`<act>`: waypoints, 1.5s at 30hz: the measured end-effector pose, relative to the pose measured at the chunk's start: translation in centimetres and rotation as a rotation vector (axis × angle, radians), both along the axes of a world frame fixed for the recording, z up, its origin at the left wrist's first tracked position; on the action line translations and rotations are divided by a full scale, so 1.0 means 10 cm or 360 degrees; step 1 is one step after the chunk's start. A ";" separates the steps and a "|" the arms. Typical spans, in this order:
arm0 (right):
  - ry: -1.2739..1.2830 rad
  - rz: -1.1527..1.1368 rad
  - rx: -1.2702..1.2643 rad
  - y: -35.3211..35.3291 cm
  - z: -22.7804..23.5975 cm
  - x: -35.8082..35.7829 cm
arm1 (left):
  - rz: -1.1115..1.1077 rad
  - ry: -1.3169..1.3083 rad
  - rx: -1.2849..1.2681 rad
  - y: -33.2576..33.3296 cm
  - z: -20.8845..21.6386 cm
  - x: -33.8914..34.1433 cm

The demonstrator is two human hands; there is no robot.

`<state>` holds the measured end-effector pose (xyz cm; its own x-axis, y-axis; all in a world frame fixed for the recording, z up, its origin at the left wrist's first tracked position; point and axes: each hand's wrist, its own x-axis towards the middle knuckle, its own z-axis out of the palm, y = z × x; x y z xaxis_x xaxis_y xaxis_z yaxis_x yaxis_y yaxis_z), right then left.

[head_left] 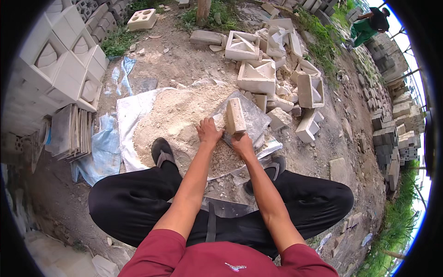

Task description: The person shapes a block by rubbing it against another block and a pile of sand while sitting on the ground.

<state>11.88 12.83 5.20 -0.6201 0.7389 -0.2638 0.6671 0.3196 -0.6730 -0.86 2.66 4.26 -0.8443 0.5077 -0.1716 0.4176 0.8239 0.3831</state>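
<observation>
My right hand (243,144) is closed round the short handle of a mallet with a pale, dusty, rectangular head (236,115). The head is over a grey slab (254,113) lying on the ground. Just left of the mallet, my left hand (210,131) has its fingers bent at the slab's edge. A pale broken chunk (219,122) shows between its thumb and forefinger, partly hidden by the hand. Crushed, cream-coloured rubble and powder (166,115) covers much of a white sheet (129,111) in front of me.
Broken hollow blocks (257,76) are heaped beyond the slab to the right. Stacked pale blocks (64,51) and upright thin boards (74,131) stand at the left. My shoes (162,151) flank the powder. Grey blocks (385,138) line the right side; another person (369,25) is far off.
</observation>
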 end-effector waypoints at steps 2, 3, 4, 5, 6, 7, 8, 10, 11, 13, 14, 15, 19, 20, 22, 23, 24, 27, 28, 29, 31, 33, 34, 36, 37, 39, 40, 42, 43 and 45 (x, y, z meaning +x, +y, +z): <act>-0.0060 0.0138 -0.0050 0.15 0.12 0.02 | -0.0027 -0.0003 -0.0004 0.03 0.04 0.02; -0.0150 0.0124 -0.0254 0.33 0.16 -0.06 | -0.0035 0.0013 0.0012 0.05 0.05 0.02; -0.0161 0.0056 -0.0437 0.27 0.30 -0.15 | -0.0023 0.0028 0.0006 -0.04 0.00 -0.01; -0.0144 0.0046 -0.0451 0.20 0.45 -0.22 | -0.0003 0.0021 -0.0030 -0.11 -0.03 -0.04; -0.0143 0.0020 -0.0465 0.13 0.53 -0.22 | -0.0002 0.0006 -0.0034 -0.13 -0.04 -0.02; -0.0076 -0.0044 -0.0307 0.08 0.49 -0.18 | -0.0015 -0.0008 -0.0024 -0.10 0.00 0.01; 0.0000 -0.0096 -0.0148 0.00 0.42 -0.13 | -0.0019 -0.0011 -0.0013 -0.07 0.02 0.00; 0.0016 -0.0103 0.0012 -0.06 0.23 0.01 | -0.0008 -0.0023 -0.0026 -0.01 0.05 0.00; -0.0052 -0.0072 0.0019 -0.03 0.06 0.12 | -0.0015 -0.0033 -0.0022 0.06 0.07 0.04; 0.0053 -0.0016 0.0122 0.09 -0.09 0.18 | -0.0016 -0.0008 0.0029 0.11 0.07 0.04; -0.0060 0.0011 -0.0109 0.12 0.02 0.09 | -0.0002 -0.0005 0.0027 0.03 0.04 0.03; -0.0173 0.0037 -0.0339 0.21 0.15 -0.02 | 0.0013 -0.0054 -0.0042 -0.01 0.02 0.00; -0.0008 -0.0157 -0.0348 0.49 0.26 -0.08 | -0.0025 -0.0031 -0.0022 -0.03 0.02 -0.01; 0.0068 -0.0220 -0.0261 0.53 0.31 -0.09 | -0.0038 -0.0057 -0.0038 -0.03 0.03 -0.01; 0.0011 -0.0322 0.0123 0.72 0.14 -0.04 | -0.0058 -0.0104 -0.0070 0.00 0.06 0.00; -0.0050 -0.0330 0.0253 0.80 0.12 -0.01 | -0.0049 -0.0112 -0.0077 0.00 0.06 0.00; -0.0109 -0.0338 0.0383 0.86 0.09 0.02 | -0.0041 -0.0120 -0.0082 -0.01 0.07 0.00; -0.0242 -0.0219 0.0281 0.99 -0.04 0.19 | -0.0022 -0.0120 -0.0068 0.02 0.09 0.02; -0.0231 -0.0158 0.0287 0.94 -0.06 0.22 | -0.0010 -0.0117 -0.0064 0.02 0.08 0.03; -0.0221 -0.0101 0.0294 0.87 -0.09 0.23 | -0.0001 -0.0112 -0.0054 0.02 0.08 0.04; -0.0109 -0.0021 0.0220 0.63 -0.09 0.21 | 0.0027 -0.0098 -0.0049 -0.04 0.04 0.01; -0.0175 0.0160 0.0172 0.52 -0.04 0.22 | 0.0025 -0.0124 -0.0048 -0.03 0.04 -0.01; -0.0211 0.0241 0.0162 0.51 -0.03 0.26 | 0.0014 -0.0138 -0.0033 0.01 0.03 0.00; -0.0153 0.0383 0.0143 0.44 -0.03 0.28 | -0.0007 -0.0106 -0.0014 0.02 0.01 0.02; -0.0121 0.0456 0.0141 0.44 -0.01 0.27 | -0.0015 -0.0086 0.0002 0.05 0.01 0.03; -0.0072 0.0482 0.0032 0.32 0.27 0.09 | 0.0028 -0.0040 0.0019 -0.03 -0.02 -0.03; -0.0060 0.0481 -0.0026 0.28 0.40 0.06 | 0.0034 -0.0029 0.0027 -0.06 -0.04 0.00; -0.0132 0.0255 -0.0293 0.24 0.61 -0.06 | 0.0009 -0.0061 -0.0010 -0.10 -0.03 -0.01; 0.0001 0.0153 -0.0214 0.28 0.53 -0.03 | -0.0028 -0.0075 0.0000 -0.03 0.02 0.02; 0.0185 0.0031 -0.0104 0.29 0.49 -0.06 | -0.0033 -0.0081 -0.0003 0.02 0.06 0.04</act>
